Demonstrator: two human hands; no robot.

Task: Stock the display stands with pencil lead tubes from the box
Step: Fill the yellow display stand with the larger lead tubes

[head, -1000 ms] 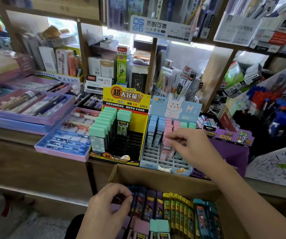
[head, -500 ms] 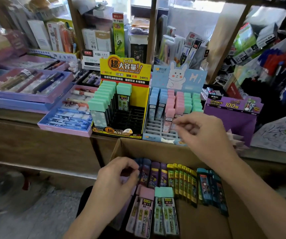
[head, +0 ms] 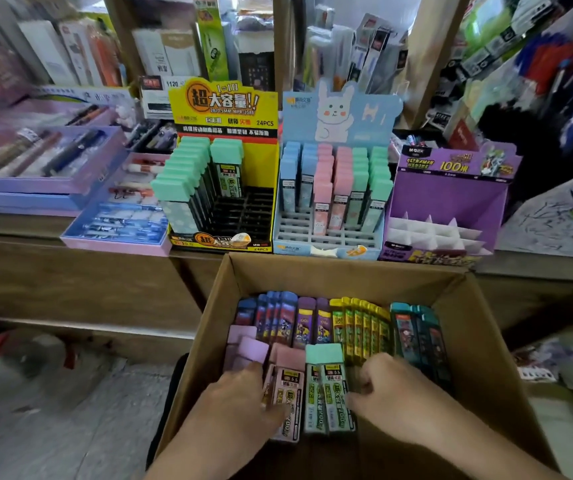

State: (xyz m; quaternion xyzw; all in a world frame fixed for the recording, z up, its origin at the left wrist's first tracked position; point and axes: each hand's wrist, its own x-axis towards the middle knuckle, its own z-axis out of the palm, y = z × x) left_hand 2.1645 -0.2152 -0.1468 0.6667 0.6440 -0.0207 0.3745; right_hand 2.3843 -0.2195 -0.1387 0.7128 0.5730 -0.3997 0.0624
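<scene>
A cardboard box (head: 479, 341) holds rows of pencil lead tubes: blue, purple, yellow (head: 361, 327) and teal ones standing, with purple-, pink- and green-capped ones lying in front. My left hand (head: 240, 407) lies in the box, its thumb against a pink-capped tube (head: 287, 382) and its fingertips under a purple cap (head: 252, 351). My right hand (head: 392, 393) curls its fingers round the right edge of the green-capped tubes (head: 326, 386). On the counter stand a yellow stand (head: 222, 109) partly filled with green-capped tubes, a blue bunny stand (head: 337, 112) and a purple stand (head: 451, 188) with bare dividers.
Trays of pens (head: 36, 161) and a flat blue box (head: 119, 223) sit left of the stands. Shelves of stationery rise behind. A rack of blue and red pens (head: 562, 84) stands at the right. The wooden counter edge (head: 70, 237) runs above the box.
My right hand left the blue bunny stand and came down into the box onto the green-capped tubes. My left hand stayed in the box. The view tilted down and closer.
</scene>
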